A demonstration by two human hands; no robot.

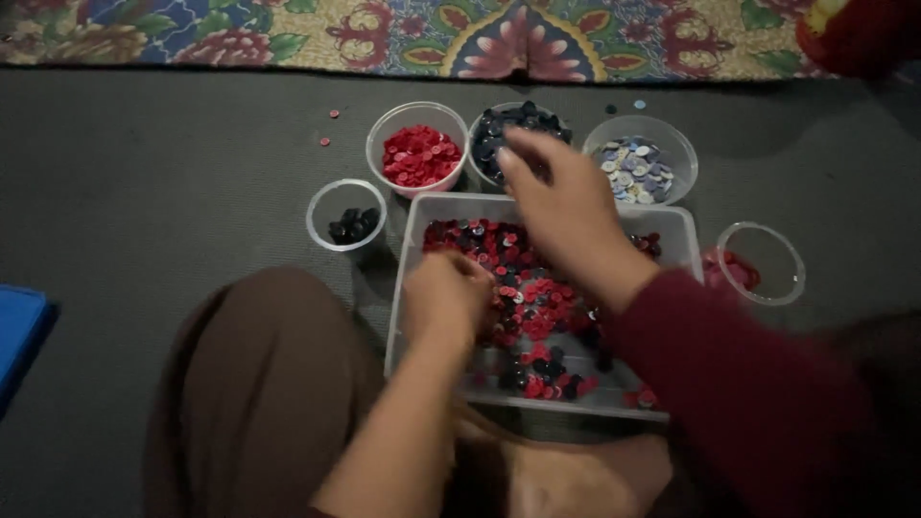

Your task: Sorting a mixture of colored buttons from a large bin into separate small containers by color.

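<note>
Dark grey carpet holds a clear tray (683,226) still heaped with mixed buttons (523,288), several bowls partly filled: left hand (446,297) clenched among them, right hand (561,206) loosely open over the dark-button bowl (484,125), seemingly empty.

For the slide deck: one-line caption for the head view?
Left hand in tray of mixed buttons; right hand over bowl of dark buttons.

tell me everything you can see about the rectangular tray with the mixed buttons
The rectangular tray is a shallow, clear plastic-looking container with rounded corners, lying flat on the dark grey floor in front of the person's knees. It holds a loose heap of mixed red and dark buttons, thinner toward the near edge. The left hand reaches into the pile; the right hand hovers above its far edge. Small round bowls ring it.
</note>
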